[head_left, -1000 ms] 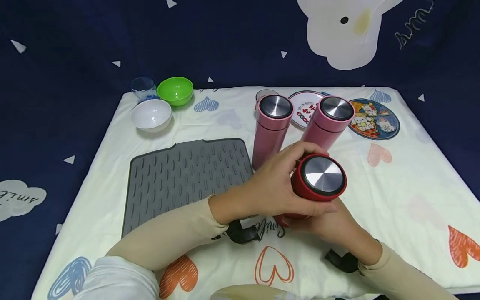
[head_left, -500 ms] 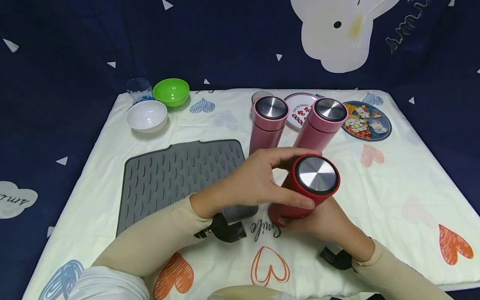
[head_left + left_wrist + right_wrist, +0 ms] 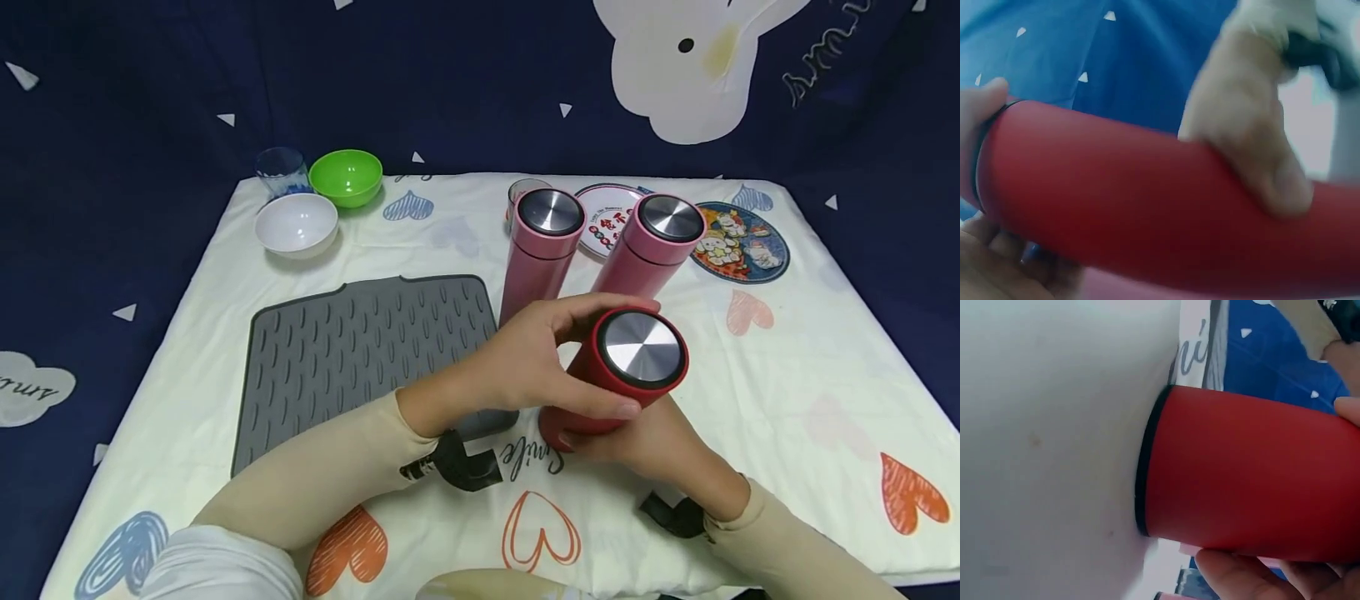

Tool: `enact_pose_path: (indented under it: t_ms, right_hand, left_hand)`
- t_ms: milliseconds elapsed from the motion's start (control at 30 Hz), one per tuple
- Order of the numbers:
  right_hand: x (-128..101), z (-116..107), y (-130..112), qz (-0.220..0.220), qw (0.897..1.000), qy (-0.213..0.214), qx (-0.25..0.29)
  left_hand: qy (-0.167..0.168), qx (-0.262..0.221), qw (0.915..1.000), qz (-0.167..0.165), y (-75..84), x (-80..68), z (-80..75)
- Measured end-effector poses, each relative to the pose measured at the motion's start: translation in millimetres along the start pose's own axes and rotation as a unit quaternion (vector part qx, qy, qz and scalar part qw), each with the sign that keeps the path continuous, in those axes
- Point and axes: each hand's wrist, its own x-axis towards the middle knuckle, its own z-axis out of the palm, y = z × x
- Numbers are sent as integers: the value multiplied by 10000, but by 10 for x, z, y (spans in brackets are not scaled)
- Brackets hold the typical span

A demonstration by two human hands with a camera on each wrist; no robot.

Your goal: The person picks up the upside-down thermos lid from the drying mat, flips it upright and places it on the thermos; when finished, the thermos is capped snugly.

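Overhead, the head view takes in both hands on the red cylindrical flask with a brushed-steel lid (image 3: 626, 371): the left hand (image 3: 536, 367) curls thumb and fingers round its upper end just under the lid, while the right hand (image 3: 645, 437) wraps the lower body from the near side. The flask stands on the heart-printed cream cloth (image 3: 810, 367), just right of the ribbed grey rubber mat (image 3: 352, 350), with two pink steel-lidded flasks (image 3: 543, 250) close behind.

Only the right wrist view shows the flask's base (image 3: 1147, 462), a thin black ring pressed against the pale cloth, with fingertips (image 3: 1241, 575) below the matte red wall. The left wrist view instead shows the smooth, unmarked red barrel (image 3: 1147, 206) with the other hand gripping it from above.
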Motion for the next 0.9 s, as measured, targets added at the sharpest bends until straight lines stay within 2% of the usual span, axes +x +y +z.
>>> enact_pose_path:
  t_ms: [100, 167, 233, 333, 400, 433, 500, 567, 633, 667, 733, 833, 900]
  right_hand:
    - [23, -10, -2, -193, 9998, -36, -63]
    - [41, -23, 2, -252, 9995, -48, -163]
    - [48, -31, 9, -180, 9997, -74, -156]
    - [35, -41, 25, 26, 9999, -143, -14]
    - [21, -45, 31, 86, 9998, -156, 67]
    - [13, -39, 33, 87, 9998, -165, 117]
    - [13, -30, 32, -15, 9996, -231, 153]
    - [21, -24, 23, -78, 9995, -278, 139]
    - [33, -18, 0, -71, 9994, -302, 144]
    - [42, -19, -19, -36, 9995, -303, 99]
    - [56, -32, -105, 94, 9995, -269, 107]
    - [71, -61, -242, 246, 9994, -212, 150]
    - [76, -82, -314, 254, 9994, -200, 149]
  left_hand:
    - [374, 860, 9951, 299, 31, -27, 61]
    - [634, 1164, 9901, 452, 38, -25, 73]
    - [593, 927, 9926, 504, 25, -6, 42]
    - [175, 318, 9990, 279, -6, 27, -35]
    - [-72, 203, 9997, 133, -6, 26, -54]
    - [-91, 301, 9994, 105, 1, 14, -47]
    - [57, 684, 9975, 146, 29, -18, -7]
    - [347, 1101, 9928, 313, 61, -49, 40]
    - [645, 1294, 9884, 457, 77, -60, 57]
    - [721, 1232, 9884, 508, 73, -57, 53]
    - [671, 918, 9923, 490, 52, -41, 16]
    - [237, 267, 9989, 291, -9, 9, -54]
    - [-52, 37, 9998, 172, -45, 37, -76]
